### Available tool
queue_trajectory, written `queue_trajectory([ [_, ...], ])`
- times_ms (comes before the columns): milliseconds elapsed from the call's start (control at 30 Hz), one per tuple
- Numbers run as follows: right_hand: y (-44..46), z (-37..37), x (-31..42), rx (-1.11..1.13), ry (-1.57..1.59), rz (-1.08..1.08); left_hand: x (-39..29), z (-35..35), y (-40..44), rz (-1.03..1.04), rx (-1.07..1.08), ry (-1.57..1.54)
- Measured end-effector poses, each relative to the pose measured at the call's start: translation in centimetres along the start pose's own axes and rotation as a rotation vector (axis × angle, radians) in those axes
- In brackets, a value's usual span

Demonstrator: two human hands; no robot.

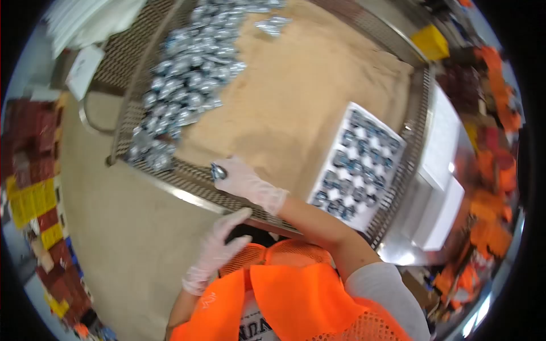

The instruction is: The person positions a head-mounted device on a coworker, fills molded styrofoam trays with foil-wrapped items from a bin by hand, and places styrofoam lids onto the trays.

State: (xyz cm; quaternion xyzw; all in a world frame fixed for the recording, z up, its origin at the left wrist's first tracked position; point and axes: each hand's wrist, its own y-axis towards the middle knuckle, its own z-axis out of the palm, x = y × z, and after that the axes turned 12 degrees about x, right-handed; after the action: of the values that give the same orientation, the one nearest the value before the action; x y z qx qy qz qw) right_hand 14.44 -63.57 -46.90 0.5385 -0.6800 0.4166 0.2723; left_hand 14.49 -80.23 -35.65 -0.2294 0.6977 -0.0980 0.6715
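My right hand (243, 181), in a white glove, reaches over the near edge of the mesh-walled cart. Its fingers are closed on a small silvery packet (218, 171). My left hand (219, 245), also gloved, is at the outer side of the cart's near rim (187, 197), with thumb and fingers apart and nothing in it. Many shiny silver-and-blue packets (190, 85) lie heaped along the cart's left side. On the right, a white tray (319, 190) holds rows of similar dark and blue pieces. Brown paper (307, 74) lines the cart's bottom.
White boxes (437, 210) stand on a metal surface right of the cart. A yellow container (430, 42) is beyond the far right corner. White cloth or plastic (88, 20) and a white tag (85, 71) are at the upper left. Red and yellow stacks line the far left.
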Motion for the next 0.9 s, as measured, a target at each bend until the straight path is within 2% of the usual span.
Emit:
queue_trajectory([
  [33, -4.0, -2.6, -0.6, -0.085, 0.109, 0.067, -0.6, -0.5, 0.0, -0.024, -0.011, -0.165],
  [100, -12.5, -8.1, -0.8, -0.082, 0.999, 0.32, -2.0, -1.2, 1.1, -0.023, -0.001, -0.233],
  [133, -17.3, -10.4, -0.9, -0.233, 1.057, 0.429, -2.2, -1.2, 2.2, -0.015, 0.025, -0.267],
  [200, -26.2, -13.2, -2.4, -0.412, 0.949, 0.586, -1.9, -0.7, 5.1, -0.018, 0.077, -0.268],
  [267, -33.6, -12.7, -5.6, -0.565, 0.698, 0.84, -3.0, 0.5, 9.0, 0.054, 0.205, -0.097],
  [333, -35.9, -11.5, -6.4, -0.623, 0.259, 1.102, -3.0, 2.3, 13.2, 0.111, 0.316, 0.038],
  [400, -35.5, -9.2, -8.7, -0.682, 0.09, 1.187, -3.3, 4.5, 16.7, 0.126, 0.49, 0.388],
  [433, -35.1, -7.7, -10.7, -0.677, -0.029, 1.203, -2.8, 5.6, 17.9, 0.145, 0.516, 0.408],
  [500, -33.1, -6.3, -11.9, -0.54, -0.147, 1.336, -1.9, 7.6, 20.1, 0.29, 0.495, 0.646],
  [533, -32.8, -6.2, -11.6, -0.465, -0.164, 1.349, -1.6, 8.6, 20.8, 0.268, 0.491, 0.675],
  [567, -32.8, -5.7, -11.7, -0.504, -0.258, 1.313, -2.4, 9.4, 21.0, 0.298, 0.515, 0.692],
  [633, -33.7, -5.6, -12.0, -0.441, -0.236, 1.24, -3.8, 10.9, 20.8, 0.348, 0.381, 0.662],
  [700, -33.8, -5.4, -13.9, -0.45, -0.23, 1.119, -3.2, 12.6, 21.4, 0.358, 0.421, 0.671],
  [767, -33.2, -5.6, -13.6, -0.402, -0.273, 1.152, -2.2, 13.8, 21.8, 0.47, 0.26, 0.76],
  [833, -32.7, -6.7, -13.1, -0.313, -0.344, 1.126, -3.1, 14.3, 22.1, 0.46, 0.267, 0.8],
  [900, -31.5, -6.8, -13.0, -0.341, -0.614, 1.205, -4.2, 15.1, 23.0, 0.56, 0.152, 0.988],
])
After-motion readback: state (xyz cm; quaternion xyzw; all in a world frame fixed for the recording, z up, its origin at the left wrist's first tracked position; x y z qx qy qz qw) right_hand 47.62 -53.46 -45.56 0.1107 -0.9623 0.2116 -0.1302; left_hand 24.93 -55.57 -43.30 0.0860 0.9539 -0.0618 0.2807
